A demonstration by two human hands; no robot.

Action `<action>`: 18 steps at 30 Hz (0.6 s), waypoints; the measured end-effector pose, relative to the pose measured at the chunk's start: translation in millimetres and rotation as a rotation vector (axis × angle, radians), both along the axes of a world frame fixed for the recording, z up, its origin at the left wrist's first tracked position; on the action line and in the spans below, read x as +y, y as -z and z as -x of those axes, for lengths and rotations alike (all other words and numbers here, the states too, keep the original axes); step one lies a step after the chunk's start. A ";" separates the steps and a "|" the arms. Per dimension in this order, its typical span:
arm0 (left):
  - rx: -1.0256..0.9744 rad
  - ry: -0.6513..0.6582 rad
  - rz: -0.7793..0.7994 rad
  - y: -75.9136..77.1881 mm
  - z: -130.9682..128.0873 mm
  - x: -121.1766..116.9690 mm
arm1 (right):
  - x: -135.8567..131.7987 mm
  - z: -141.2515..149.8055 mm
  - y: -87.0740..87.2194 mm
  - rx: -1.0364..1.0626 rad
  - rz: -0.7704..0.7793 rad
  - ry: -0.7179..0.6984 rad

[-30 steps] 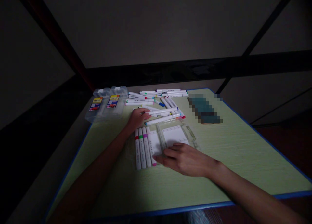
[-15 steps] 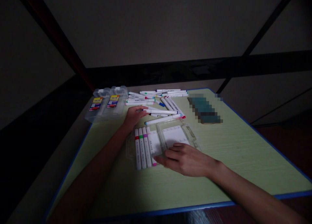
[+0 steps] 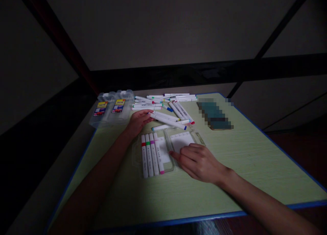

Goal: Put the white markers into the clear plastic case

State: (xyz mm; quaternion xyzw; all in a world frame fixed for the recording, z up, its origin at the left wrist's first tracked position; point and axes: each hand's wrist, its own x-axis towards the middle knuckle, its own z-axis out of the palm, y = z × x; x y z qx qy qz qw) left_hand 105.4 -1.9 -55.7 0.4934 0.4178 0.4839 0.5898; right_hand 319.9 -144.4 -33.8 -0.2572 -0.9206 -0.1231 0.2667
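Note:
My left hand (image 3: 138, 120) is closed round the end of a white marker with a blue tip (image 3: 170, 122), lifted slightly out of a loose heap of white markers (image 3: 163, 103) at the back of the table. An open clear plastic case (image 3: 190, 134) lies in front of me with several markers (image 3: 150, 155) side by side in its left half. My right hand (image 3: 198, 161) rests on the case's right half, fingers stretched out and pointing left.
Two closed clear marker cases with yellow labels (image 3: 111, 108) lie at the back left. A blurred teal object (image 3: 214, 114) sits at the back right. The pale green table (image 3: 255, 160) has a blue edge. Dark metal bars cross behind it.
My left hand has drawn one marker from the heap and swung it toward the case. My right hand has slid up and right across the case's right half.

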 end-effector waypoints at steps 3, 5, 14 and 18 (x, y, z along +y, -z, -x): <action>0.000 0.052 0.008 -0.5 0.2 -0.9 | 0.2 0.4 -2.0 0.040 -0.011 0.012; -0.023 0.090 0.024 -1.1 -0.2 -1.8 | 0.3 0.4 -1.6 0.043 -0.013 0.015; -0.004 0.246 0.015 -0.2 1.1 -2.6 | 0.3 -1.2 7.4 -0.043 0.034 -0.027; 0.036 0.259 -0.011 -4.0 1.8 -3.4 | -0.6 -1.8 7.4 -0.042 0.032 -0.037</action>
